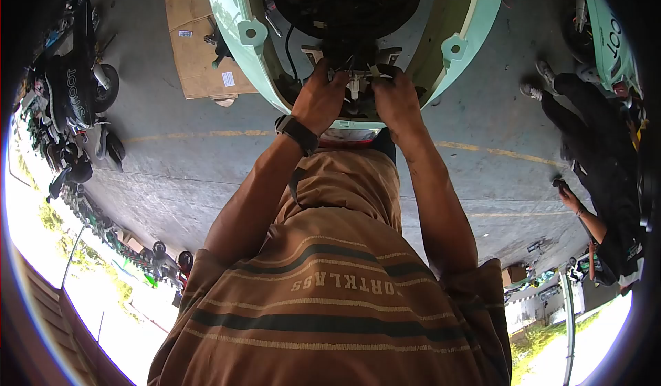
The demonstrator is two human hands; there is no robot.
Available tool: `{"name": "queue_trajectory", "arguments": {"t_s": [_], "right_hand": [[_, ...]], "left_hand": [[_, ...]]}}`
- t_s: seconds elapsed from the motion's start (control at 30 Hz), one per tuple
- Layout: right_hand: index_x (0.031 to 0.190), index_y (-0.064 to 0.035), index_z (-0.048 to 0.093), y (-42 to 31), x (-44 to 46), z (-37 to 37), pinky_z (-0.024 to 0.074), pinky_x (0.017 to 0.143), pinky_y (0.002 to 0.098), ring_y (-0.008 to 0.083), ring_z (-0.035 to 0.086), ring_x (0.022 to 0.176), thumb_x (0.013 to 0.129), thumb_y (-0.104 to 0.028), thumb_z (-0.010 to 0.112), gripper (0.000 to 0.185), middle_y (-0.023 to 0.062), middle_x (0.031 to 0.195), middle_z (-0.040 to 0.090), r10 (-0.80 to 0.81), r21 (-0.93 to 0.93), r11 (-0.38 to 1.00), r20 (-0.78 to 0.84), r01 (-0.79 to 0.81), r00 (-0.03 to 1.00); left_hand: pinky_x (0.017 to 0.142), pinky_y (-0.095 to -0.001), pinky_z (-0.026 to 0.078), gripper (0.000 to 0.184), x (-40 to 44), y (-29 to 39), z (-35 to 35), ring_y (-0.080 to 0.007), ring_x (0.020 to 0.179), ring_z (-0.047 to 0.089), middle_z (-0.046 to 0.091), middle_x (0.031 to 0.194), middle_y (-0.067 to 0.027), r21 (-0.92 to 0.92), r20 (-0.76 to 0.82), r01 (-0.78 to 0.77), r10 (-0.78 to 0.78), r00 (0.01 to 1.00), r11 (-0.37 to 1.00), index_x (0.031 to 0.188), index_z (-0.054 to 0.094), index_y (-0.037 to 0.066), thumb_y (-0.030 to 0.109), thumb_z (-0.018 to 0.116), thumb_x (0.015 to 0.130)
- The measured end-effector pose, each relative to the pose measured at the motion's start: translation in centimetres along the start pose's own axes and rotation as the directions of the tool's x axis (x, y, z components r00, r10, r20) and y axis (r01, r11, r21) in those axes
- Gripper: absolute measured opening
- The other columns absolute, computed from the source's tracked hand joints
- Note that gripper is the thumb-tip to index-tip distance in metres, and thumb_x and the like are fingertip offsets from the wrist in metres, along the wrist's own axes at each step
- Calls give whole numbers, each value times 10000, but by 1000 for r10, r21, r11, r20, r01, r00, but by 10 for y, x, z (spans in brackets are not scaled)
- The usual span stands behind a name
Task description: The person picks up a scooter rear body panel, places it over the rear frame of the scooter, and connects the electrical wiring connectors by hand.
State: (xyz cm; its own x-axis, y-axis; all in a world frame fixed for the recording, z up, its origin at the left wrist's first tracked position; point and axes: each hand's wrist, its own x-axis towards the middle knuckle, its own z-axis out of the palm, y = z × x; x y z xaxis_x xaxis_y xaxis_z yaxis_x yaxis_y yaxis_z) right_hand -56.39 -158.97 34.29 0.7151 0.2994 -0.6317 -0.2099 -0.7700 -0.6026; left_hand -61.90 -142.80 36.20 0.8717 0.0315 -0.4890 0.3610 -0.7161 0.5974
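Observation:
The mint-green scooter body panel curves around an open bay in front of me, its rear end close to my waist. Inside the bay, a small white connector-like part with thin wires sits between my two hands. My left hand, with a dark watch on the wrist, is closed at the left of that part, fingers curled down into the bay. From the right, my right hand is closed too, thumb and fingers pinched near the part. What exactly the fingertips hold is hidden.
Flattened cardboard lies on the grey floor at left. A dark scooter stands far left, with several more behind it. A person in dark clothes is at right, holding a small dark object, near another mint-green scooter.

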Motion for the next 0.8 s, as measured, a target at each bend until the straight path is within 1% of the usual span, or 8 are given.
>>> {"name": "queue_trajectory", "arguments": {"t_s": [0.07, 0.13, 0.2, 0.3, 0.43, 0.6, 0.73, 0.8], "right_hand": [[1109, 100, 604, -3, 3, -11, 525, 786, 387, 266, 658, 858, 855, -61, 535, 309, 216, 957, 660, 50, 244, 967, 91, -71, 995], [1136, 80, 610, -13, -1, -24, 503, 752, 331, 190, 625, 817, 834, -38, 526, 335, 147, 944, 658, 246, 620, 631, 410, -466, 878], [1140, 80, 610, -8, -2, -23, 496, 758, 319, 190, 625, 828, 836, -45, 533, 338, 138, 956, 659, 209, 655, 613, 405, -442, 890], [1172, 86, 592, -21, -7, -37, 480, 798, 303, 189, 620, 867, 841, -57, 541, 364, 136, 995, 656, 190, 654, 619, 413, -436, 890], [1242, 93, 541, -15, -6, -32, 447, 896, 301, 193, 606, 964, 846, -69, 553, 428, 150, 1062, 646, 164, 696, 593, 389, -406, 906], [1264, 86, 526, -17, -4, -40, 428, 955, 330, 223, 600, 1042, 859, -88, 589, 446, 165, 1092, 650, 170, 616, 700, 348, -362, 922], [1252, 83, 531, -25, -7, -44, 413, 985, 337, 241, 595, 1084, 888, -141, 622, 437, 173, 1120, 647, 156, 545, 789, 269, -284, 950], [1226, 76, 555, -19, -5, -39, 417, 970, 332, 235, 599, 1057, 901, -153, 619, 403, 167, 1098, 656, 130, 545, 800, 252, -252, 959]], "left_hand": [[862, -427, 496, 230, 0, 3, -1, -406, 1026, 600, 562, 1151, -273, 12, -5, 4, -4, 1000, 1000, 1100, 583, 14, 121, 481, 924], [870, -382, 506, 251, -1, 9, -2, -377, 1017, 600, 535, 1158, -228, 21, -10, 14, -13, 1000, 1000, 1132, 599, 43, 50, 485, 909], [868, -355, 509, 259, 3, 22, -10, -317, 997, 629, 595, 1123, -188, -503, 37, 209, -220, 975, 839, 1145, 613, 18, 106, 572, 905], [852, -312, 503, 521, 12, 35, -23, -227, 965, 652, 675, 1076, -198, -538, 211, 433, -381, 900, 723, 1191, 613, -34, 311, 732, 819], [844, -305, 497, 550, 19, 18, -16, -221, 960, 657, 690, 1073, -172, -581, 222, 414, -353, 909, 701, 1180, 624, -56, 284, 774, 774], [790, -291, 503, 327, 26, 9, -17, -149, 882, 633, 682, 1000, -64, -666, 387, 539, -380, 840, 516, 1060, 675, 9, 233, 731, 829], [751, -301, 512, 232, 23, -7, -14, -148, 901, 626, 674, 961, -47, -602, 379, 476, -294, 877, 641, 1026, 684, 36, 181, 702, 845], [781, -335, 544, 213, 24, 7, -23, -169, 942, 626, 656, 945, -53, -691, 458, 614, -426, 780, 382, 1024, 664, 22, 166, 674, 867]]}}
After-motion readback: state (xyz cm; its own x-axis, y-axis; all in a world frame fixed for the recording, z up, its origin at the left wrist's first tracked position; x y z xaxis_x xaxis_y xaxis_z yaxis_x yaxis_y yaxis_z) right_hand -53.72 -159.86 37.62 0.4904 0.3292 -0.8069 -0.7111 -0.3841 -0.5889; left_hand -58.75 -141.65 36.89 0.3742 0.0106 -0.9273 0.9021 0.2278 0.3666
